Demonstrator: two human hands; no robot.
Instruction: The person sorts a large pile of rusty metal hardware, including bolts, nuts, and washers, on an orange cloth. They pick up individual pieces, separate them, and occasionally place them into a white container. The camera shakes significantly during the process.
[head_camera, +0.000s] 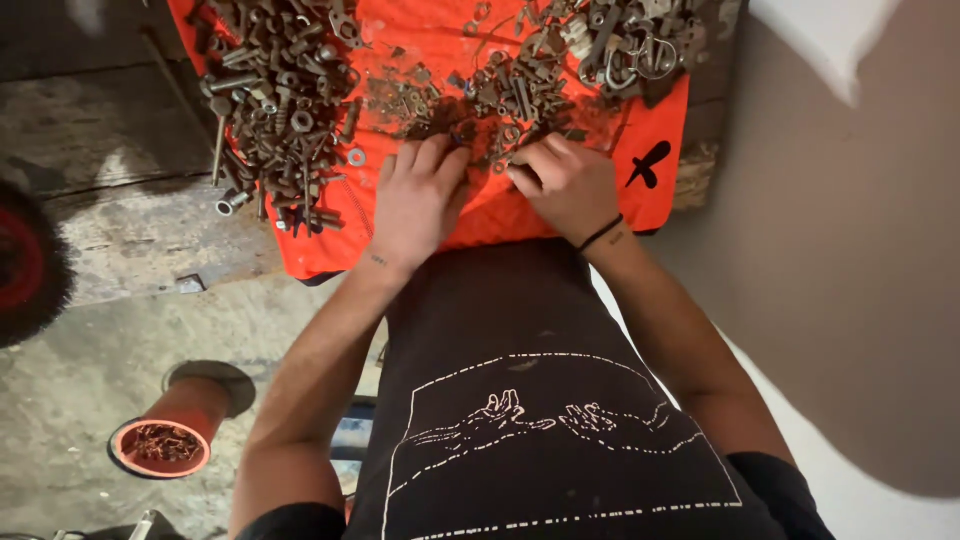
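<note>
A heap of small rusty hardware (500, 105) lies loose on the orange cloth (480, 215), made up of dark brown nuts, washers and short bolts jumbled at all angles. It sits at the middle of the cloth, between a larger pile of long bolts (280, 110) to its left and a cluster of shinier rings and fittings (630, 45) to its right. Its near edge thins into scattered single pieces, too small to tell apart.
</note>
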